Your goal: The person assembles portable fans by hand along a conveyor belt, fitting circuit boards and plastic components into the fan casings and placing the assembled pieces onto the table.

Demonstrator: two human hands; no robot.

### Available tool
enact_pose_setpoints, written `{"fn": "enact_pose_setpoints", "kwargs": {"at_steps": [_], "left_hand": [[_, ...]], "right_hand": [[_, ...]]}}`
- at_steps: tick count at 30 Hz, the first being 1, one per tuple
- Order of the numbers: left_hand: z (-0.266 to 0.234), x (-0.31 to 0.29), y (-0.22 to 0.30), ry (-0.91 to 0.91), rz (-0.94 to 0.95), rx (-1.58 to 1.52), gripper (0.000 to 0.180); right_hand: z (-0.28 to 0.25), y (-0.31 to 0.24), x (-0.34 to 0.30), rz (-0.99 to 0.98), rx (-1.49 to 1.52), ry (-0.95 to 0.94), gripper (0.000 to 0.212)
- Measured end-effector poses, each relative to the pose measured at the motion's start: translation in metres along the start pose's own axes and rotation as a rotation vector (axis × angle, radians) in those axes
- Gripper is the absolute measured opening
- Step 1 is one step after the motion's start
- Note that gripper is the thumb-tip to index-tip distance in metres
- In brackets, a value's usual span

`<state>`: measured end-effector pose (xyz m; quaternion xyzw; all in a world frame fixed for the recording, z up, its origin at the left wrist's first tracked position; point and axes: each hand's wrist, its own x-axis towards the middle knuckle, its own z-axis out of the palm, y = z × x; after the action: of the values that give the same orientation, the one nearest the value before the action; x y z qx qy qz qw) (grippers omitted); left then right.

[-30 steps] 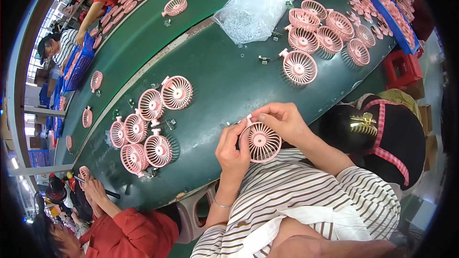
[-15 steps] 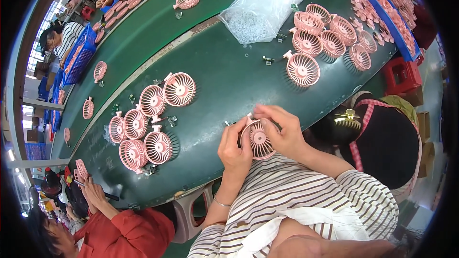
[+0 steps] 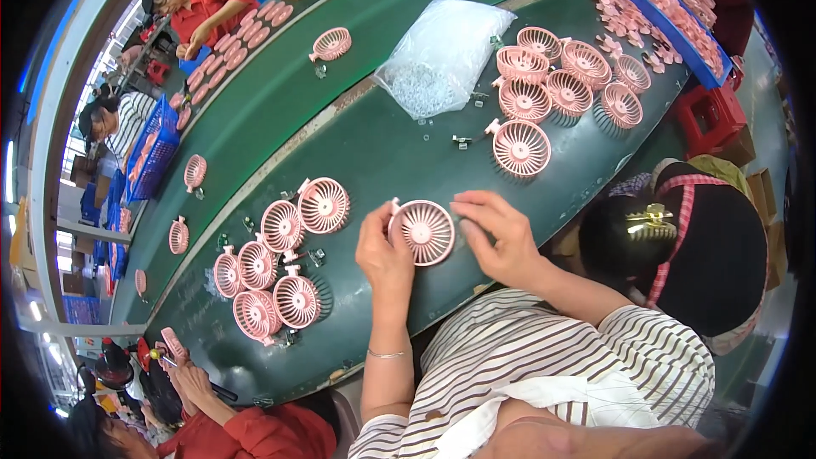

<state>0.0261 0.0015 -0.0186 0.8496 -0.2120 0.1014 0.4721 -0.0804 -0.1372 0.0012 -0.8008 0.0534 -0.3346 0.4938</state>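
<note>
My left hand (image 3: 386,248) is closed on the left edge of a round pink fan housing (image 3: 426,234). Its ribbed face with a central hub is turned up, and a small neck sticks up by my fingers. My right hand (image 3: 500,236) is just right of the housing, apart from its rim. Its thumb and fingers are separated, and I see nothing between them. Left of my hands lies a group of similar pink fan housings (image 3: 297,302), with small green circuit boards (image 3: 317,256) among them. Another group of housings (image 3: 521,148) sits at the far right.
A clear plastic bag (image 3: 450,55) of small transparent pieces lies on the green table. Pink parts fill a blue tray (image 3: 712,78) at the far right. Beyond the divider, a belt (image 3: 280,110) carries spaced housings. Co-workers sit at left and right; a red stool (image 3: 712,123) stands right.
My right hand has come off the fan housing. My left hand has brought the housing left and away from my body, over the table. The whole view has shifted a little.
</note>
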Motion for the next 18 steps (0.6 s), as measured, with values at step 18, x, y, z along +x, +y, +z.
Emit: {"fn": "enact_pose_setpoints", "kwargs": {"at_steps": [18], "left_hand": [[0.167,0.128,0.097,-0.595,-0.164,-0.722,0.056]], "right_hand": [[0.161,0.21,0.109,0.237,0.397,0.16,0.017]]}}
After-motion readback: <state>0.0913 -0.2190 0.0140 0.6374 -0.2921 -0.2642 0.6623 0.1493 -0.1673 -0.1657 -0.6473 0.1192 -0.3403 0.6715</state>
